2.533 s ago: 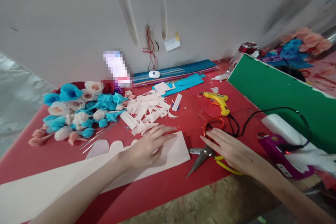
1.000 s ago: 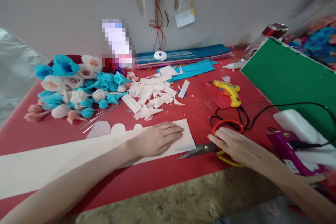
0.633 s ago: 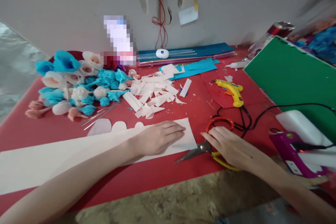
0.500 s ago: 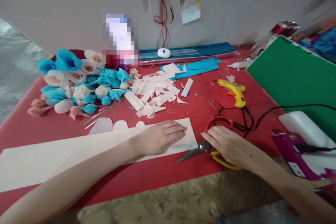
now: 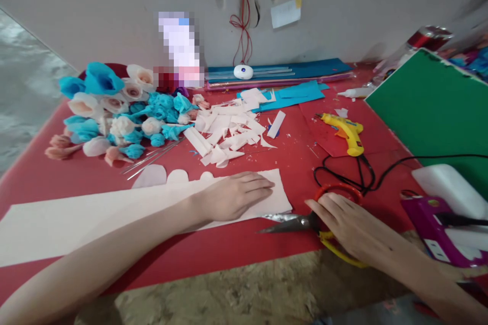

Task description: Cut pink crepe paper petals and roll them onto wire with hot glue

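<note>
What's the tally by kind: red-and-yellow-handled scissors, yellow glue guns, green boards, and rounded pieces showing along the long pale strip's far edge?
Scissors: 1
Yellow glue gun: 1
Green board: 1
Rounded pieces: 3
Total: 6

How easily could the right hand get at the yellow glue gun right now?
Probably yes, if the right hand releases the scissors; beyond their red handle, only black cable lies before the glue gun.

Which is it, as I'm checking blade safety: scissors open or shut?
Slightly open: the scissors in the right hand have blades standing apart at the tips.
</note>
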The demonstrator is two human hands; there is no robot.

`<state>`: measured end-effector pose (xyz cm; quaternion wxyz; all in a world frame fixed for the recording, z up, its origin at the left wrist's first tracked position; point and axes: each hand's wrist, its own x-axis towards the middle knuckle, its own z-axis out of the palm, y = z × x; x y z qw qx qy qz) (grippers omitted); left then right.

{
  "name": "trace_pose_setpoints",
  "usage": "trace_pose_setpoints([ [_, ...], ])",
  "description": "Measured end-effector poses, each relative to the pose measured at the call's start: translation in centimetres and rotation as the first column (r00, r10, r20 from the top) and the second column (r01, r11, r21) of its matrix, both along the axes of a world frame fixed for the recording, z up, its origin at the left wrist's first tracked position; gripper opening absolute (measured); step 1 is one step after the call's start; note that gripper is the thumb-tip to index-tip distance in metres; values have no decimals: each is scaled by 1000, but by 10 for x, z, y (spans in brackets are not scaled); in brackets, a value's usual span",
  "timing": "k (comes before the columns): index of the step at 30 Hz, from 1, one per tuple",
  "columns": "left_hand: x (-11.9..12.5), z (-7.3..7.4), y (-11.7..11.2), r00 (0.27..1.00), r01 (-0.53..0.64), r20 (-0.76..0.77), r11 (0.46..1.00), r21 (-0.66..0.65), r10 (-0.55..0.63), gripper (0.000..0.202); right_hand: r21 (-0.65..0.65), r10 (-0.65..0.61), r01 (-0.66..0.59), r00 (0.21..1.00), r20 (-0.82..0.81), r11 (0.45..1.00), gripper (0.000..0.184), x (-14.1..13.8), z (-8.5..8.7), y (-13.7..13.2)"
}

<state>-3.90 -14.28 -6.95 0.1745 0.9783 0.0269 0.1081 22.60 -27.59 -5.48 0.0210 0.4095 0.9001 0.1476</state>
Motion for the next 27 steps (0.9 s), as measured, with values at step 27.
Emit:
trace_pose_setpoints([
  [27,-2,0,1,1000,-12,-8,1000,-15,12,40,-33,177,-179,983,-56,983,30,-33,12,28],
])
